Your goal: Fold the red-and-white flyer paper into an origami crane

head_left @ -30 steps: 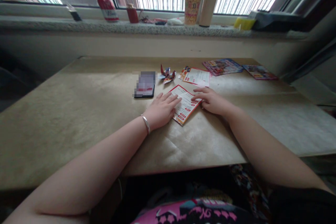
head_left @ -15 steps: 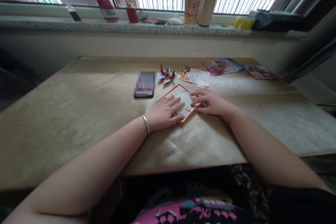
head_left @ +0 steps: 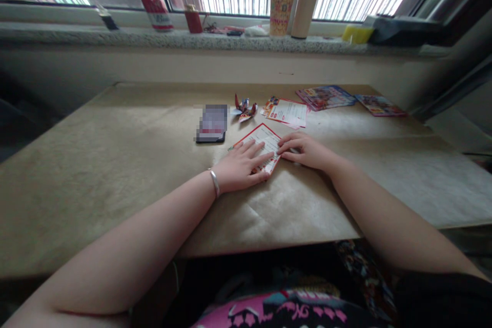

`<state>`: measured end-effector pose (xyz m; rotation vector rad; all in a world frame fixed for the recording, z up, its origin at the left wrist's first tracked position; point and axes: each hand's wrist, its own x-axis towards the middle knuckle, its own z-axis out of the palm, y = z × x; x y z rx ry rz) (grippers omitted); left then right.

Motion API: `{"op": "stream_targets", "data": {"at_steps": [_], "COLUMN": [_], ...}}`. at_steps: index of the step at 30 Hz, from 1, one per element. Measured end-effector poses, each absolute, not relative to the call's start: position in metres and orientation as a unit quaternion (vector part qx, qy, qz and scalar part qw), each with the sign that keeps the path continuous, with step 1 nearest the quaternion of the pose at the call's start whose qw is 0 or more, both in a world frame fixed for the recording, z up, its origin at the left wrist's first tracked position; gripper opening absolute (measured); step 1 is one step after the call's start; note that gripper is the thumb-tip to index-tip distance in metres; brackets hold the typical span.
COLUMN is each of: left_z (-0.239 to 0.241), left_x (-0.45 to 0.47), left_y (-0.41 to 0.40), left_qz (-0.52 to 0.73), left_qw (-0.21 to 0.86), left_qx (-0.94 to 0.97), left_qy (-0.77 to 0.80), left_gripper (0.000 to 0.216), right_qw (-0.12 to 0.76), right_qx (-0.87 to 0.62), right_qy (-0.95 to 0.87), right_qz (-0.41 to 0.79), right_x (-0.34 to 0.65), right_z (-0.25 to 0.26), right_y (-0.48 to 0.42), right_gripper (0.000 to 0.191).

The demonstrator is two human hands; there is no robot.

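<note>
A white printed sheet of paper (head_left: 266, 134) with a red border lies turned cornerwise on the table in front of me. My left hand (head_left: 239, 166), a silver bangle at its wrist, rests flat on the paper's left part with fingers spread. At the right edge of the sheet, my right hand (head_left: 307, 149) has its thumb and fingers close together, gripping the paper there. The fingers hide that corner. Just beyond my hands stands a small folded paper figure (head_left: 245, 108) with pointed tips. A phone (head_left: 212, 123) with a blurred screen lies left of it.
More printed sheets (head_left: 287, 111) lie behind my right hand. Stacks of colourful paper (head_left: 326, 97) and another pile (head_left: 380, 105) sit at the back right. On the windowsill (head_left: 230, 42) stand a red can (head_left: 157, 11), a patterned cup (head_left: 282, 11) and a yellow item (head_left: 356, 34).
My right hand has shifted slightly left, its fingers drawing together at the paper's right edge. Less of the sheet shows on that side. My left hand stays nearly in place.
</note>
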<state>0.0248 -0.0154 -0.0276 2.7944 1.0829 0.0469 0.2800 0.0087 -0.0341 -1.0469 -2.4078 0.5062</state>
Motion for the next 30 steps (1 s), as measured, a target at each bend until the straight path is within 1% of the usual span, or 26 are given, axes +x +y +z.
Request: {"op": "stream_targets", "data": {"at_steps": [11,14,17,20,25,30], "left_z": [-0.0310,-0.0304,-0.0294,-0.0286,-0.0272,-0.0278], "left_x": [0.0247,0.0254,0.0261,0.0264,0.0264,0.0270], "left_y": [-0.0136,-0.0144,-0.0155,-0.0164,-0.0165,-0.0145], "left_qz": [0.022,0.024,0.023,0.018,0.013,0.029], "left_qw": [0.075,0.073,0.071,0.069,0.064,0.056], "left_qx": [0.928,0.927,0.926,0.925,0.925,0.923], "left_qy": [0.364,0.367,0.371,0.373,0.374,0.379], "left_gripper": [0.058,0.058,0.059,0.060,0.061,0.061], "right_qw": [0.265,0.283,0.303,0.303,0.285,0.293], "right_qx": [-0.423,-0.460,-0.515,-0.549,-0.531,-0.555], "right_qy": [-0.854,-0.832,-0.793,-0.771,-0.781,-0.756], "right_qz": [0.149,0.131,0.120,0.113,0.163,0.187], "right_x": [0.2714,0.2720,0.2721,0.2724,0.2748,0.2763], "right_z": [-0.0334,-0.0334,-0.0334,-0.0324,-0.0299,-0.0277], "right_y": [0.0081,0.0080,0.0069,0.0067,0.0095,0.0092], "right_gripper": [0.018,0.016,0.019,0.021,0.021,0.018]}}
